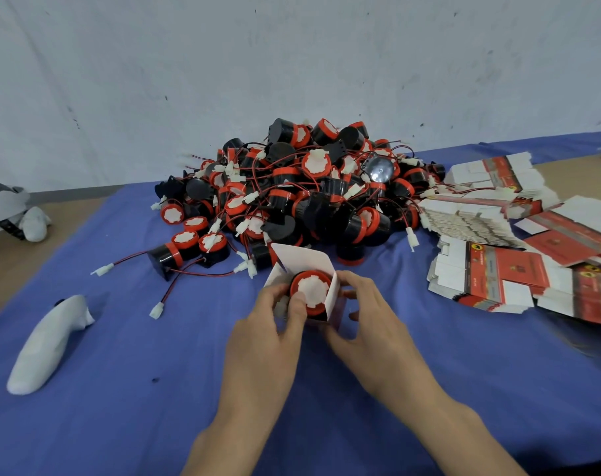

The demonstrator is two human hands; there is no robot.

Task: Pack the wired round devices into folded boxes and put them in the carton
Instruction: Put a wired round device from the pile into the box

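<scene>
One round device [310, 293] was going into one folded box [304, 269] near the middle of the bench [155, 389], just in front of the heap; that was the step in hand. The left hand [275, 324] was closed around the box's left side, its thumb pressed on the device's white face inside the red rim. The right hand [364, 314] was curled around the box's right wall and underside, fingers bent and gripping. The box's top flap stood open and upright behind the device, which sat part-way in, its wire hidden from view.

By my judgement, the next move called for seating the device fully, tucking its wire and plug inside, then folding the flap shut. No carton showed in view, so where the closed box would go could not be told.

Counts: two hands, one box being filled, one device in it. The pile of devices [309, 187] toward the bench's far edge held far too many, tangled in red-and-black leads, to count. Flat unfolded boxes [498, 262] lay in several fanned stacks along the right edge, also uncountable. One white object [45, 348] lay near the left edge.
</scene>
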